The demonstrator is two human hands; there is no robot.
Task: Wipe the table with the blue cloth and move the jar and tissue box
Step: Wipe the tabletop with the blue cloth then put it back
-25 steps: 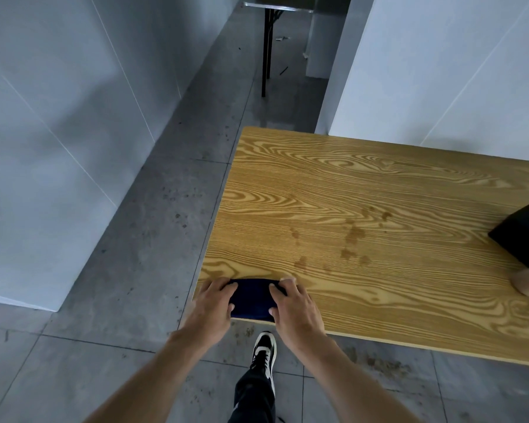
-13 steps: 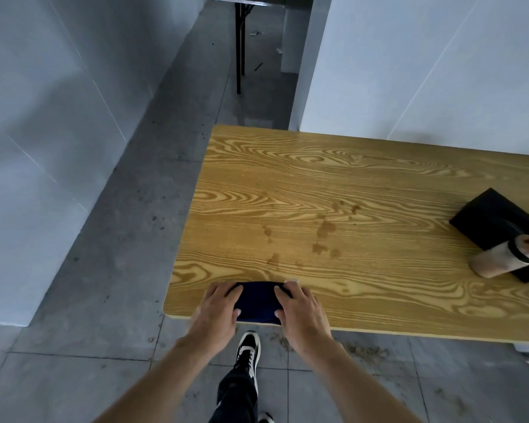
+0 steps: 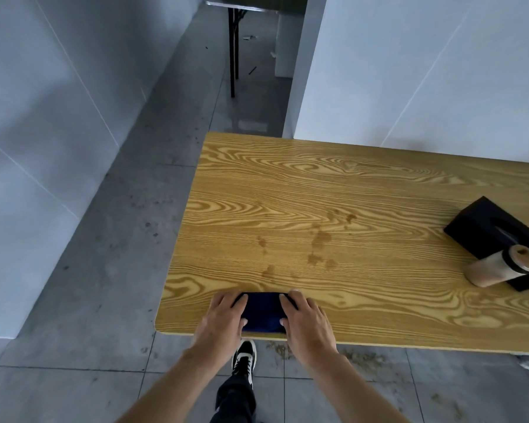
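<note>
a: left hand (image 3: pixel 223 315) and right hand (image 3: pixel 306 319) lie flat, fingers spread, each pressing one end of the cloth (image 3: pixel 264 312). neither is curled round it; they are open palms on top.

b: and the cloth is where?

a: at the near edge of the table (image 3: pixel 348 190), towards its left corner, folded small and dark blue, showing only between the two hands.

b: what's different from a second ago?

a: on the table, very little. the hands and cloth sit at the same spot by the near edge, in the same pose. the view is what shifted: it has swung right, so the tissue box (image 3: pixel 489 236) that was cut off at the frame's side is now whole, and the jar (image 3: pixel 501 267) has come fully into sight.

b: how do those two stand?

a: the jar lies tipped on its side, resting against the box's near corner, at the far right, well apart from the hands.

b: so the wiping?

a: i'd say it hasn't really begun. the brown stains (image 3: pixel 321 239) in the middle are all there, just beyond the cloth, untouched. the head turn looks like sizing up the job.

b: next move?

a: likely a push forward through the stains, then working right. the jar and box need lifting clear before the cloth reaches them, and the jar may roll if nudged.
</note>
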